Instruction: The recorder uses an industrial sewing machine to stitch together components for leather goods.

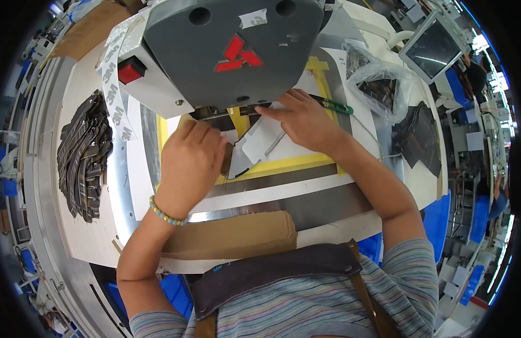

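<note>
My left hand (190, 155), with a beaded bracelet at the wrist, bends over the left part of a yellow-taped work frame (294, 164). Its fingers are drawn together beside a dark brown edge, and what they pinch is hidden. My right hand (308, 121) lies across the frame's right part, index finger stretched left to a dark strip (249, 110) under the sewing machine head (232, 50). A white sheet piece (259, 143) lies between the hands. Just past my right hand is a green-handled tool (335, 105), its kind unclear.
The grey machine head hangs low over the work. A stack of dark strips (85, 155) lies at left. Toward the right are a clear plastic bag (381, 84), dark flat pieces (419, 138) and a screen (432, 48). A cardboard piece (232, 234) lines the near edge.
</note>
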The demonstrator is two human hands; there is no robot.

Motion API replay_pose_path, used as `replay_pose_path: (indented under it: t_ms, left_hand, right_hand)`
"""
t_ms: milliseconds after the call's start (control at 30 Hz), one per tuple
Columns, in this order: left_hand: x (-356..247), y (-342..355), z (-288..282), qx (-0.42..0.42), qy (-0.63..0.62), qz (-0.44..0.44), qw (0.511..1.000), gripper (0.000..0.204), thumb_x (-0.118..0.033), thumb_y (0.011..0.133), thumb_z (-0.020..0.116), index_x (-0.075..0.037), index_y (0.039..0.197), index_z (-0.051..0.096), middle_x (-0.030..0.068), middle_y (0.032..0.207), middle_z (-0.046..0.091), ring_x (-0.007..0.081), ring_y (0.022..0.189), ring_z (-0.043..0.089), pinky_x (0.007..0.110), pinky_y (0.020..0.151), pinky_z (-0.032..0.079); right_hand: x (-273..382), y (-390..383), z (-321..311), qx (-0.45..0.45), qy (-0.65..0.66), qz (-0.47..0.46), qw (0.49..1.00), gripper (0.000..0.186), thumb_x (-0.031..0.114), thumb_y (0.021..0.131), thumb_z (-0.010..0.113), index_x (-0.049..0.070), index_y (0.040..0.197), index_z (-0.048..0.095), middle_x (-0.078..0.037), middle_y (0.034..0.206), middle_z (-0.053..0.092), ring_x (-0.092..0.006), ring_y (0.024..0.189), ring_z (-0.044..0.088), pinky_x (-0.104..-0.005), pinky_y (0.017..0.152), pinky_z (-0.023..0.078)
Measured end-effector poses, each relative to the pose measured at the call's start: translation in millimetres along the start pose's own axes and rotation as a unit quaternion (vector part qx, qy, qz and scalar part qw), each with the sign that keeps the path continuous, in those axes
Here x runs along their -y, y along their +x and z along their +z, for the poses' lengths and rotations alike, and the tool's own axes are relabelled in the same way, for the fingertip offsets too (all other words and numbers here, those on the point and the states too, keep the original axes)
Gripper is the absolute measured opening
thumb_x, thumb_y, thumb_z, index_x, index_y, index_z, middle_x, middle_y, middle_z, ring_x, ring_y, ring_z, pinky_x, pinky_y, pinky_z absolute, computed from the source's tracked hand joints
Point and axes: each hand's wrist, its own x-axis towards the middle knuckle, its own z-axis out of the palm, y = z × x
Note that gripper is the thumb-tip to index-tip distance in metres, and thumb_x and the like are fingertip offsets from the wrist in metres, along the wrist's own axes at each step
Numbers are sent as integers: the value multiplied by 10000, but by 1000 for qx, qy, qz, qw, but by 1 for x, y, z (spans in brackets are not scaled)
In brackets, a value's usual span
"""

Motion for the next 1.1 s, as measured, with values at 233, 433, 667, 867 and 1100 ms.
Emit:
replay_pose_path:
  t_ms: [233,433,667,867,1100]
  left_hand:
    - [36,6,39,-34,24,-54,998,255,-140,959,761,36,1141,729,193,1126,708,409,1044,644,491,940,513]
    - [40,2,45,-20,-23,-81,996,305,-182,951,776,54,1136,721,211,1118,707,416,1053,636,493,950,495]
    - [39,2,43,-31,-5,-80,996,277,-179,972,776,23,1155,726,178,1090,710,405,975,654,475,896,534]
    - [41,4,44,-41,-16,-71,997,255,-182,975,772,23,1114,714,187,1061,706,411,959,650,481,871,532]
    - [41,4,41,-49,-18,-66,996,249,-182,976,770,26,1095,705,195,1046,706,418,947,652,485,856,531]
  right_hand:
    - [2,3,0,11,-14,2,1000,463,11,820,744,147,1262,759,-76,1323,634,-301,1215,657,-447,1035,547]
    - [0,3,1,11,-28,6,1000,451,17,837,740,149,1269,750,-81,1331,629,-309,1237,657,-451,1047,551]
    - [2,5,-1,15,-28,0,999,456,19,844,747,144,1283,740,-85,1336,629,-309,1235,660,-453,1045,551]
    - [1,4,0,25,-35,16,999,424,28,870,751,135,1280,749,-87,1351,629,-313,1241,656,-453,1055,545]
    - [3,6,-2,21,-34,17,999,451,9,856,746,127,1292,751,-92,1370,629,-312,1262,646,-452,1078,539]
